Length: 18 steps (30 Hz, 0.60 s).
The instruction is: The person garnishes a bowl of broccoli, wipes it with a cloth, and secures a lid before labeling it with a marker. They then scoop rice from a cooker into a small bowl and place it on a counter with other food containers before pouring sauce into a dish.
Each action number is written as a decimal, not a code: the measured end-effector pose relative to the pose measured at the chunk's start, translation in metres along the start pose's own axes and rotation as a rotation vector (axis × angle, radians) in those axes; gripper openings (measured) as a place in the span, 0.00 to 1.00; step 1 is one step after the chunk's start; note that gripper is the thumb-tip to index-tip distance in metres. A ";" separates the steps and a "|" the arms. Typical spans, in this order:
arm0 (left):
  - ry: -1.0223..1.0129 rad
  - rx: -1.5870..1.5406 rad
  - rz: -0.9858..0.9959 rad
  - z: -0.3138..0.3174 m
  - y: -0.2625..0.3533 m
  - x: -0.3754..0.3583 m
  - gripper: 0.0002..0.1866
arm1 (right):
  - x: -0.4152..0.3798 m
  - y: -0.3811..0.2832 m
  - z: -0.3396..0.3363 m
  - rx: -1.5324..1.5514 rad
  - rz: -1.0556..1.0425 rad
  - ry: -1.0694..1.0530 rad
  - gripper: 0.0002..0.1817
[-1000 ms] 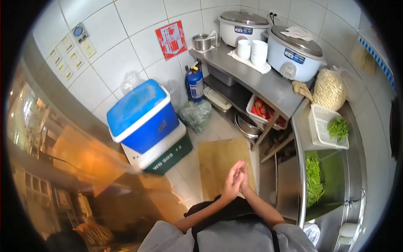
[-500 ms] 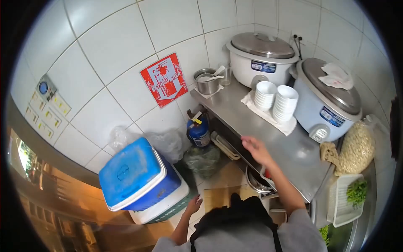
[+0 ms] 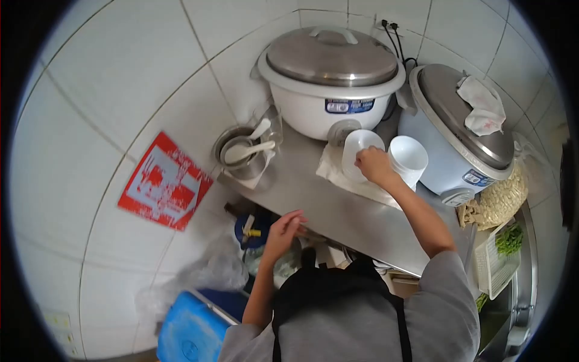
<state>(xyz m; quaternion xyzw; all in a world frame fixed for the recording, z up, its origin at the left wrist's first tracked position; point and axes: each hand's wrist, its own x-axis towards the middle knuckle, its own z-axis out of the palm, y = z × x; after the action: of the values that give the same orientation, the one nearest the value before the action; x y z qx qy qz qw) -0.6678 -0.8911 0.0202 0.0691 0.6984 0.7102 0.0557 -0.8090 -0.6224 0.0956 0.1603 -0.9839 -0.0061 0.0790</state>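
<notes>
My right hand (image 3: 375,166) is closed on the near rim of a white bowl (image 3: 360,143) from the left of two stacks. Beside it stands the right stack of white bowls (image 3: 410,155). A white cloth (image 3: 329,164) lies under the stacks on the steel counter (image 3: 338,211). My left hand (image 3: 281,235) hangs in front of the counter's edge, with fingers loosely stretched out and nothing in them. To the left on the counter is a metal pot (image 3: 244,170) with white spoons (image 3: 253,148) in it.
Two large rice cookers, one white (image 3: 325,111) and one pale blue (image 3: 416,117), stand behind the bowls. At the right are a bag of pale pieces (image 3: 503,193) and a basket (image 3: 488,265) of greens. A blue cooler (image 3: 196,332) stands low at left.
My right hand has moved forward over the counter and taken hold of a bowl at the left stack. My left hand has risen towards the counter's edge. The view has shifted closer to the counter.
</notes>
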 end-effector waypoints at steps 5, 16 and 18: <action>-0.231 -0.228 -0.100 0.018 0.030 0.112 0.18 | 0.006 -0.001 -0.020 0.356 0.193 0.105 0.07; -0.053 0.359 0.382 0.119 0.006 0.192 0.42 | 0.015 0.008 -0.016 0.429 0.126 0.057 0.07; -0.077 0.264 0.376 0.119 0.001 0.192 0.42 | 0.013 0.009 -0.015 0.451 0.121 0.061 0.07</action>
<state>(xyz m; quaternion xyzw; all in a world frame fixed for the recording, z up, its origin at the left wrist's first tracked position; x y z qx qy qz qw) -0.8355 -0.7402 0.0270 0.2318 0.7572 0.6076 -0.0607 -0.8218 -0.6174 0.1124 0.1145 -0.9653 0.2236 0.0713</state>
